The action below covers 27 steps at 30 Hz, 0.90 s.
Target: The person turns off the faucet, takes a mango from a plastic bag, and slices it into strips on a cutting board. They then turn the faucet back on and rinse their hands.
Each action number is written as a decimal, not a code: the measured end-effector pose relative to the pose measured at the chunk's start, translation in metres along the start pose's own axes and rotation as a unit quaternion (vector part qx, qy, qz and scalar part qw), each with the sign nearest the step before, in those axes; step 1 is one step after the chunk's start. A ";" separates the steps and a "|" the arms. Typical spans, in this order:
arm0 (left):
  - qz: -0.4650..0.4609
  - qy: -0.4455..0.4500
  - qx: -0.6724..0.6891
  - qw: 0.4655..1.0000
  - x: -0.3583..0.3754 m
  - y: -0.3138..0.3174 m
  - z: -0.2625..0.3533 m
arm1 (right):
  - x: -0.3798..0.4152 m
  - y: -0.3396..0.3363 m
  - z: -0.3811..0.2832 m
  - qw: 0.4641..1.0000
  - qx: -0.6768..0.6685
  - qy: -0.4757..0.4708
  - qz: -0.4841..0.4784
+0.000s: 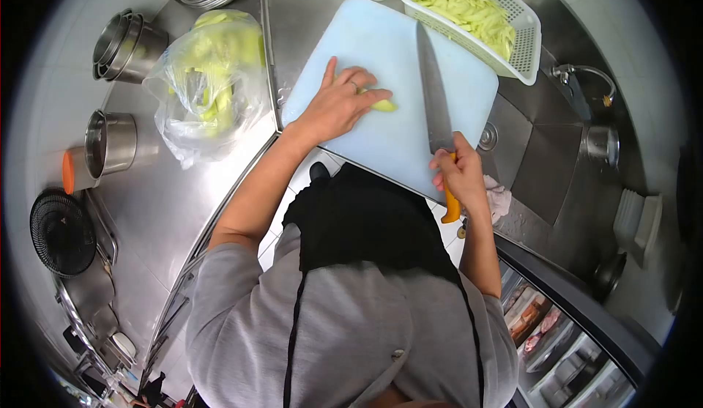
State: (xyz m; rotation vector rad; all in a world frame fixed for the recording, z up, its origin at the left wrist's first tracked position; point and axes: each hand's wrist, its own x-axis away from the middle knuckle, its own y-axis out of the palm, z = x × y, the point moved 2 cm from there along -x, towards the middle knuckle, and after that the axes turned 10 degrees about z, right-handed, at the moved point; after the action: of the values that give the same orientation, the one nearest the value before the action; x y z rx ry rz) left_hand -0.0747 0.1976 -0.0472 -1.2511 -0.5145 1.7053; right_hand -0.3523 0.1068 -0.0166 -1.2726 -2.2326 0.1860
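A pale blue cutting board (381, 49) lies in front of me. On its left half my left hand (338, 109) rests over a pale green vegetable piece (384, 105), thumb and fingers holding it down; only one end shows past the fingers. My right hand (460, 171) grips the orange handle of a large kitchen knife (435, 93). The blade points away from me over the right part of the board, apart from the vegetable piece. Beyond the board stands a white perforated basket (526, 49) heaped with pale green vegetable strips (469, 9).
A clear plastic bag (212, 78) of green vegetables sits on the steel counter to the left. Stacked metal pots (132, 45) and another pot (110, 143) stand farther left. At right are a sink (549, 166), a faucet (586, 75) and a crumpled cloth (498, 199).
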 end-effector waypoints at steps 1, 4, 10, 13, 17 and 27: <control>0.026 0.014 -0.030 0.999 0.001 0.002 0.003 | 0.001 0.001 -0.003 1.000 0.025 -0.005 -0.017; 0.052 -0.084 -0.069 0.993 0.018 0.008 0.006 | 0.005 0.006 -0.007 0.994 0.105 -0.028 -0.033; 0.062 -0.128 0.044 0.989 0.017 0.007 -0.001 | -0.004 0.006 0.001 0.955 0.248 -0.164 -0.005; 0.081 -0.133 0.082 0.984 0.019 0.006 -0.005 | -0.004 0.008 -0.007 0.947 0.272 -0.169 -0.022; 0.122 -0.139 0.108 0.977 0.028 0.019 -0.011 | -0.002 0.014 -0.009 0.932 0.303 -0.197 -0.018; 0.158 -0.164 0.076 0.971 0.015 0.030 0.000 | 0.010 0.004 -0.015 0.931 0.305 -0.194 -0.055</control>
State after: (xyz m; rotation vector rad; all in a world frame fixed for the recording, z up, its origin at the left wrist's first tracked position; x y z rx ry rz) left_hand -0.0887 0.1963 -0.0777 -0.9823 -0.3791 2.1967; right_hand -0.3453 0.1153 -0.0015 -0.8110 -2.2736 1.0785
